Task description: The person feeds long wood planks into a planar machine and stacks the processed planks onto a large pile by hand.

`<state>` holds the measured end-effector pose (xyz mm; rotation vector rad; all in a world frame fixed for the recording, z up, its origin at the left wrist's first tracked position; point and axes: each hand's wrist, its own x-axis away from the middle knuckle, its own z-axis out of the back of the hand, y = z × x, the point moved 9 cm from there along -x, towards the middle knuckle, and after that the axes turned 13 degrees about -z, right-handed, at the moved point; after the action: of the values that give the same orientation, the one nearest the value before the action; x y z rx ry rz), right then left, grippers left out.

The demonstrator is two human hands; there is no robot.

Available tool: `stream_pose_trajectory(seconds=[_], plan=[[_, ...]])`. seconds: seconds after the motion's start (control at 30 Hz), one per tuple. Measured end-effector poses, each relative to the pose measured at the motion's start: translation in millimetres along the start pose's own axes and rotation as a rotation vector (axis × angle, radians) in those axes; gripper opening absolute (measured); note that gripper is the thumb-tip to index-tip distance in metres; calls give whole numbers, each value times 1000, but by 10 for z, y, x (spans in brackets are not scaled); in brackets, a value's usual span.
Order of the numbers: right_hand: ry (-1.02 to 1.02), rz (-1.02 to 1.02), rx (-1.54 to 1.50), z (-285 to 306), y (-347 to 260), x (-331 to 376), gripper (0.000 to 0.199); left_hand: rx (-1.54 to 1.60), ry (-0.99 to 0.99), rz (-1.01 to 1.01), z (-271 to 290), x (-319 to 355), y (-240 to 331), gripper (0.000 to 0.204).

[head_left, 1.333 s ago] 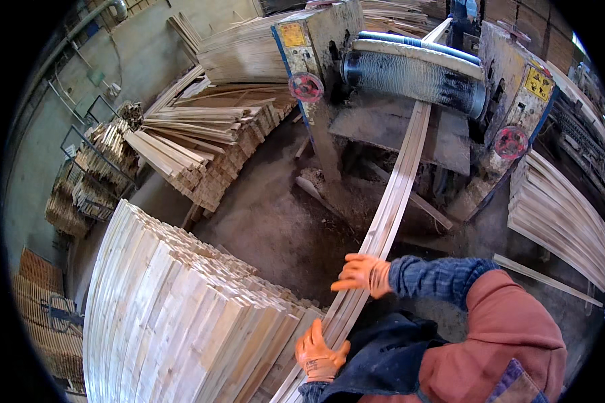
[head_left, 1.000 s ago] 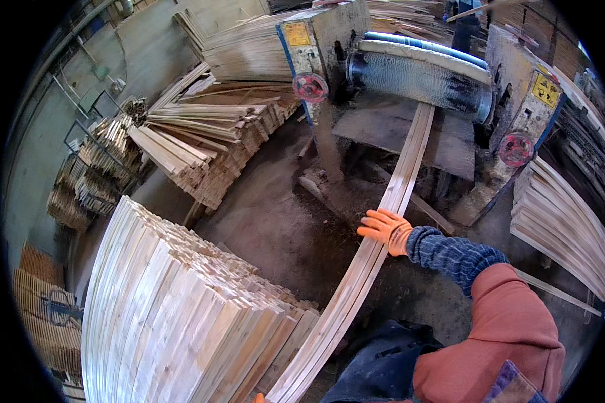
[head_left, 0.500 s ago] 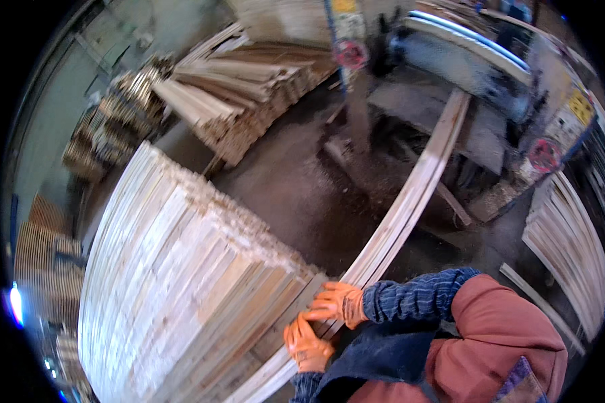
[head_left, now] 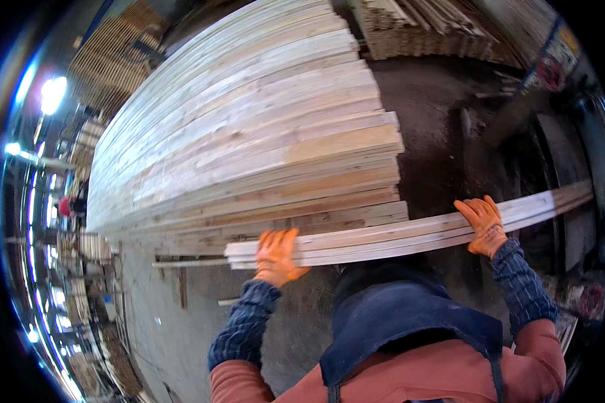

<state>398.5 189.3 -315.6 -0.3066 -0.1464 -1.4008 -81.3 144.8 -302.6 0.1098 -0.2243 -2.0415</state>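
A bundle of long, pale wooden boards [head_left: 383, 240] lies side by side across my front, close along the near side of a big lumber stack [head_left: 249, 127]. My left hand [head_left: 277, 258], in an orange glove, is closed over the boards close to their left end. Farther right, my right hand [head_left: 482, 225], gloved alike, grips the same boards with its fingers over the far edge. The palms and thumbs are partly hidden. At the right, the boards' other end reaches the dark machine [head_left: 571, 161].
A second pile of boards [head_left: 423, 40] stands at the far right. Beside it rises a machine post with a red handwheel [head_left: 551, 72]. Slatted wood stacks [head_left: 114, 54] stand at the far left. A loose thin strip [head_left: 188, 262] sticks out below the big stack.
My view has swung, bringing the boards across my front. My hands, close together before, are now wide apart on the boards, the left near their end and the right toward the machine.
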Motion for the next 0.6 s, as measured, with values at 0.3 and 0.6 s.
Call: stream_pose_trajectory(seconds=[0.3, 0.6], plan=[[33, 448, -233, -19, -1524, -47, 97, 252, -30, -74, -264, -552, 1040, 94], [-69, 365, -120, -168, -2073, -121, 98, 1648, 1087, 895, -1518, 525, -1461, 64]])
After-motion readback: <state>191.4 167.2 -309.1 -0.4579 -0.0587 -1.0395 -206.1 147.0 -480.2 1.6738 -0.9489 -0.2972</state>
